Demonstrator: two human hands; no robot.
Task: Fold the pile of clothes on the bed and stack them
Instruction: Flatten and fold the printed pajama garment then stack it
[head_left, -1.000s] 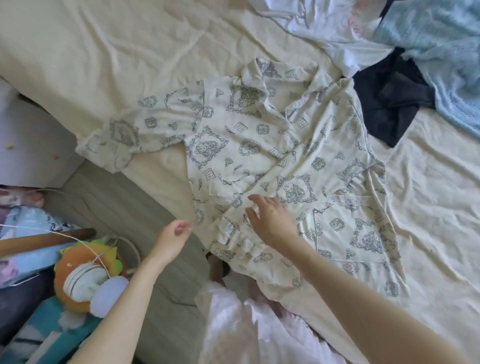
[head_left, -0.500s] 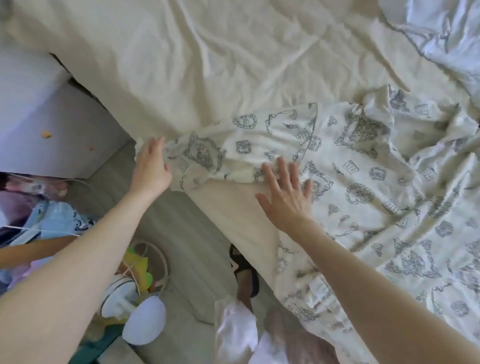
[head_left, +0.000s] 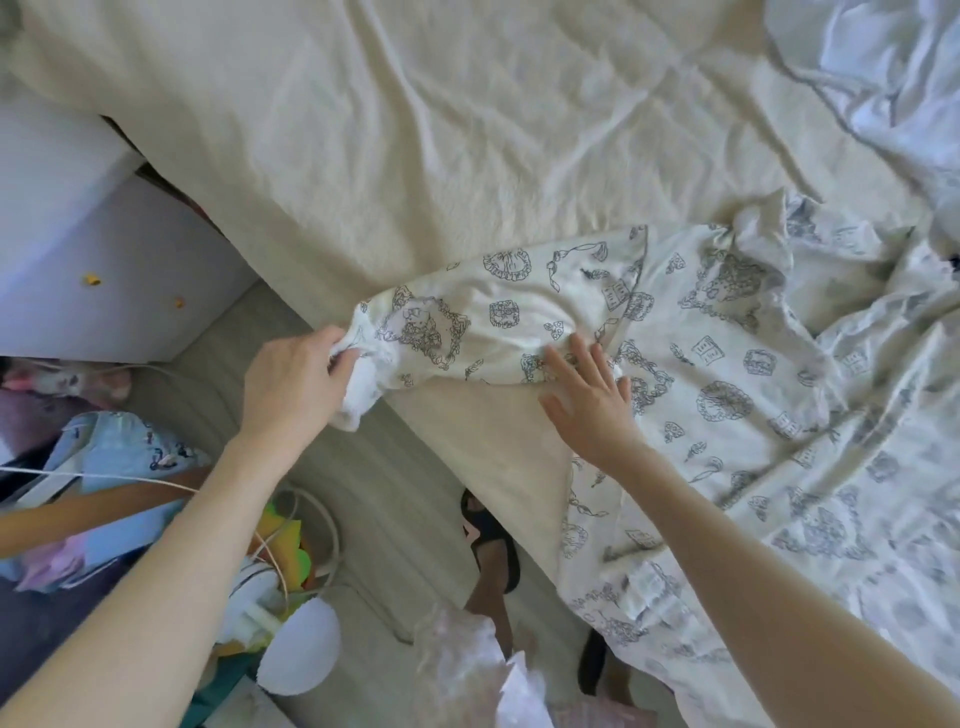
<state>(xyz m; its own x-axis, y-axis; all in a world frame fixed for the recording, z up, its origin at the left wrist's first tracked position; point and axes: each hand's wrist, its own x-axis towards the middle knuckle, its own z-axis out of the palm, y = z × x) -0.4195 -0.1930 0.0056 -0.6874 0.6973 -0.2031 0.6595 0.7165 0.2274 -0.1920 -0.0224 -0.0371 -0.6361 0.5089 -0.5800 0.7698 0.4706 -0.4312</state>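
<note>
Gripping the cuff end of the sleeve (head_left: 467, 322), the left hand (head_left: 293, 379) is curling its fingers round the bunched white fabric at the bed's edge, above a floor crowded with a toy and cables (head_left: 280, 525); half a second ago that hand was only lying against the cuff, so it is now taking a real hold. Moving rightward, the sleeve is stretching out sideways across the cream bed sheet (head_left: 467, 130), and the right hand (head_left: 592, 405) is pressing flat on it with fingers spread and straight, near where the sleeve is joining the body of the printed pyjama top (head_left: 753, 389). That hand is sitting in almost the same spot as before, seemingly pinning the cloth. The top itself is lying spread over the right part of the bed, partly hanging over the near edge, with another pale garment (head_left: 883, 78) crumpled in the far right corner. This is looking like the start of the first fold, the sleeve probably being brought inward over the body, with stacking yet to come
</note>
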